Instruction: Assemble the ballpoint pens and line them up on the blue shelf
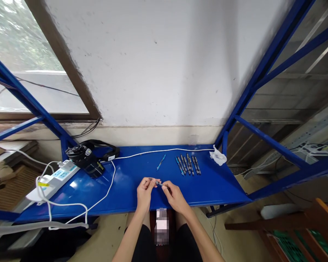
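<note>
My left hand [145, 191] and my right hand [175, 195] are held close together over the front edge of the blue table [131, 198]. Between them is a slim dark pen [159, 183]; the fingertips of both hands pinch it, the left near one end and the right near the other. Farther back lies a single light-blue pen [161, 162], slanted on the tabletop. To its right rests a row of several dark pens [189, 164], with a blue pen [179, 166] at the row's left end. Fingers cover both ends of the held pen.
A black bottle [89, 163] with a strap lies at the left beside a white power strip [56, 180]. A white cable [142, 153] runs along the table's back. Crumpled white tissue [218, 156] sits at the back right. Blue frame posts [258, 78] rise at both sides.
</note>
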Demonstrator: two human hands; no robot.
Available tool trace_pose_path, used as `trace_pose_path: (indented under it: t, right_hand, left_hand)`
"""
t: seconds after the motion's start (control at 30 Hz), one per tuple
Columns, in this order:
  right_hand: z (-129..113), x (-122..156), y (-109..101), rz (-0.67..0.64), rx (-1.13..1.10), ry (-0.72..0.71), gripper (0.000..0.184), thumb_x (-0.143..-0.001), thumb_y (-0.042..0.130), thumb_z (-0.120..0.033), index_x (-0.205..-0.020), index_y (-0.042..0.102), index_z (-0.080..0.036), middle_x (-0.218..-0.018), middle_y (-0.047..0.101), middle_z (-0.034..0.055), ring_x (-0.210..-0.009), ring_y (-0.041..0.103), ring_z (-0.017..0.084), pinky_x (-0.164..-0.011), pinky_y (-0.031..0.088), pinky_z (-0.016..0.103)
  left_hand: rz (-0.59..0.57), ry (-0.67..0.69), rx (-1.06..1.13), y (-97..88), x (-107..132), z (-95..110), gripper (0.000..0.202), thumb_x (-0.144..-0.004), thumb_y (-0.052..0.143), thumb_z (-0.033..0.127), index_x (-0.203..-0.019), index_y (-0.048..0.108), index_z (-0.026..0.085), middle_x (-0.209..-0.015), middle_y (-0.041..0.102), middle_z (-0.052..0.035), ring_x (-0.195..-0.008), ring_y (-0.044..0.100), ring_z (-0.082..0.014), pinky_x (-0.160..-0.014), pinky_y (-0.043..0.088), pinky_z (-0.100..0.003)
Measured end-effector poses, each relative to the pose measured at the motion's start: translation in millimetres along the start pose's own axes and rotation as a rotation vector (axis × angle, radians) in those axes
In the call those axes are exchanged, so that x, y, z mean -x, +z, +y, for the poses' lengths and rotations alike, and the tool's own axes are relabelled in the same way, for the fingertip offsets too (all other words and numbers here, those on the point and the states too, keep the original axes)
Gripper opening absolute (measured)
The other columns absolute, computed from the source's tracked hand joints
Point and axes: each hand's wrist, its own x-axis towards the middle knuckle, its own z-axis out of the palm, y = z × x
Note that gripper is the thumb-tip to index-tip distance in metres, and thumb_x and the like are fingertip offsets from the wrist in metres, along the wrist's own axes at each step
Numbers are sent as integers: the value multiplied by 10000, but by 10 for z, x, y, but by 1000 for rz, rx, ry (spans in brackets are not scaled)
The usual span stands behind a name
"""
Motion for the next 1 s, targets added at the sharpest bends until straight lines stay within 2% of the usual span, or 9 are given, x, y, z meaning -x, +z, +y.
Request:
trace_pose_path:
  t: [0.1,0.27,0.37,0.63,0.77,0.87,0.93,1.0]
  right_hand:
    - [7,-7,13,-5,25,-21,362,-1193,405,-417,-1060,698,-251,-1033,755,37,-941,684,206,-886,468,314]
    - [69,-5,6,61,1,-14,308,-1155,504,-409,-969,679,-237,-910,729,23,-843,678,197,-835,480,309]
    - [75,6,0,72,-28,1,298,-1142,528,-410,-938,663,-239,-898,741,23,-850,692,205,-842,493,319]
    - [142,6,42,144,-4,11,256,-1123,554,-440,-1006,675,-247,-996,754,58,-911,689,230,-848,515,336]
    - [157,15,58,149,28,14,251,-1136,531,-448,-1053,673,-258,-1046,743,65,-979,686,244,-895,519,347]
    - [119,14,47,107,68,0,264,-1153,511,-453,-1134,699,-269,-1094,765,65,-1022,694,248,-996,502,378]
    - [93,3,28,84,80,-21,327,-1173,465,-454,-1106,727,-270,-1075,777,63,-1021,694,247,-1027,488,385]
    - [82,-12,6,92,56,-21,399,-1185,429,-467,-1058,745,-260,-1039,779,65,-991,695,243,-979,500,368]
  left_hand:
    - [-2,4,4,6,5,8,320,-971,821,491,-907,720,195,-1050,859,-114,-935,796,-239,-863,591,-341]
    - [-22,-1,-32,19,28,43,317,-969,821,491,-918,741,189,-1049,857,-118,-947,787,-241,-857,586,-332]
    - [-23,-2,-35,26,38,68,313,-965,824,490,-942,757,185,-1064,857,-124,-939,783,-242,-856,588,-333]
    - [2,8,-45,41,43,110,326,-931,852,493,-975,778,179,-1065,862,-135,-836,759,-230,-827,601,-348]
    - [4,-1,-54,21,31,57,304,-946,843,478,-991,775,185,-1079,861,-120,-840,748,-210,-850,590,-331]
    - [16,6,-38,-2,14,21,299,-945,847,476,-966,753,192,-1029,854,-97,-819,734,-189,-857,584,-319]
    - [-26,3,-10,-19,3,19,309,-923,871,467,-1022,755,198,-1050,850,-99,-865,753,-203,-861,590,-322]
    - [-120,-16,19,-38,-7,31,407,-899,897,445,-1202,764,209,-1167,844,-123,-1011,783,-244,-922,600,-349]
